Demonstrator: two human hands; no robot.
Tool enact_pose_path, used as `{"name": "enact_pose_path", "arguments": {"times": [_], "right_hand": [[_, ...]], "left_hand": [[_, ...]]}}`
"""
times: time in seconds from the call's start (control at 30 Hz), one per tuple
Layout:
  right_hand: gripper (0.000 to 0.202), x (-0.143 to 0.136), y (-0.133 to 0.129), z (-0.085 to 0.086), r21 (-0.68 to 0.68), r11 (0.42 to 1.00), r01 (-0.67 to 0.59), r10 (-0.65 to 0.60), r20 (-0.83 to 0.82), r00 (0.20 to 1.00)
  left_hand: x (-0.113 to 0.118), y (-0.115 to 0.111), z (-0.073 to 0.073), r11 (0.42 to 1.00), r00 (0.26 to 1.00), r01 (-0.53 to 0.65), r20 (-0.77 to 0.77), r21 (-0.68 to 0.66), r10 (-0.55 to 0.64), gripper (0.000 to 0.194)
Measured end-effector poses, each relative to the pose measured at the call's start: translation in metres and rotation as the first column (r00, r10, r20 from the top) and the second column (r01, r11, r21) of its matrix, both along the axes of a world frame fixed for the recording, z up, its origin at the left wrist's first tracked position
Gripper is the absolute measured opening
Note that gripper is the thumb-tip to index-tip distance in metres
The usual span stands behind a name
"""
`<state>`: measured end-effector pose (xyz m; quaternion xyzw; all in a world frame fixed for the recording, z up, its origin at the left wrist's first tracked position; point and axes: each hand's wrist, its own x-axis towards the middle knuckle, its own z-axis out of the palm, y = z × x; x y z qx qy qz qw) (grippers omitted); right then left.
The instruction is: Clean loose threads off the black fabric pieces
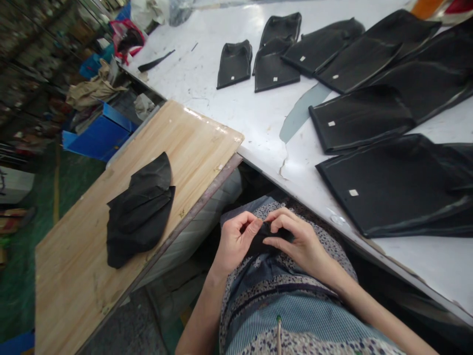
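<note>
Above my lap, both hands work at a piece of black fabric, which is partly hidden by the fingers and hard to tell from the dark clothing below. My left hand pinches its upper edge between thumb and forefinger. Close beside it, my right hand curls its fingers around the other end of the same piece, thumb below. On the wooden board to the left lie black fabric pieces, loosely overlapped and creased.
Several black fabric pieces with small white tags, such as a large one, lie in overlapping rows on the white table. A dark strip rests near its far left edge. A blue box stands beyond the board.
</note>
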<state>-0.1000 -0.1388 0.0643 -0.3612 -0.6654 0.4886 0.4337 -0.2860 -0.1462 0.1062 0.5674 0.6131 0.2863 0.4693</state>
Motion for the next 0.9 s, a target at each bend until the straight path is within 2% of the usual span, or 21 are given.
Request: {"name": "enact_pose_path", "arguments": {"times": [0.33, 0.57, 0.67, 0.73, 0.83, 0.9], "right_hand": [[0.014, -0.001, -0.001, 0.001, 0.050, 0.998, 0.030, -0.030, -0.008, 1.000], [0.013, -0.001, 0.004, 0.009, 0.076, 0.995, 0.058, -0.056, -0.028, 0.998], [0.011, -0.002, 0.009, 0.014, 0.106, 0.991, 0.082, -0.078, -0.043, 0.996], [0.011, -0.002, 0.014, 0.017, 0.122, 0.987, 0.105, -0.099, -0.055, 0.994], [0.014, 0.003, 0.022, 0.023, 0.118, 0.986, 0.119, -0.112, -0.065, 0.992], [0.017, 0.010, 0.027, 0.027, 0.089, 0.993, 0.075, -0.069, -0.069, 0.995]], "left_hand": [[0.004, 0.007, -0.005, 0.970, 0.969, -0.015, 0.235, -0.243, 0.074, 0.035], [0.005, 0.011, 0.004, 0.977, 0.972, -0.016, 0.226, -0.211, 0.064, 0.024], [0.010, 0.013, 0.014, 0.996, 0.991, -0.023, 0.127, -0.085, 0.033, 0.018], [0.014, 0.015, 0.021, 0.996, 1.000, -0.013, -0.012, 0.083, 0.014, 0.017], [0.020, 0.019, 0.030, 0.929, 0.971, 0.077, -0.239, 0.363, 0.013, 0.016], [0.022, 0.021, 0.031, 0.863, 0.943, 0.162, -0.332, 0.479, 0.007, 0.013]]}}
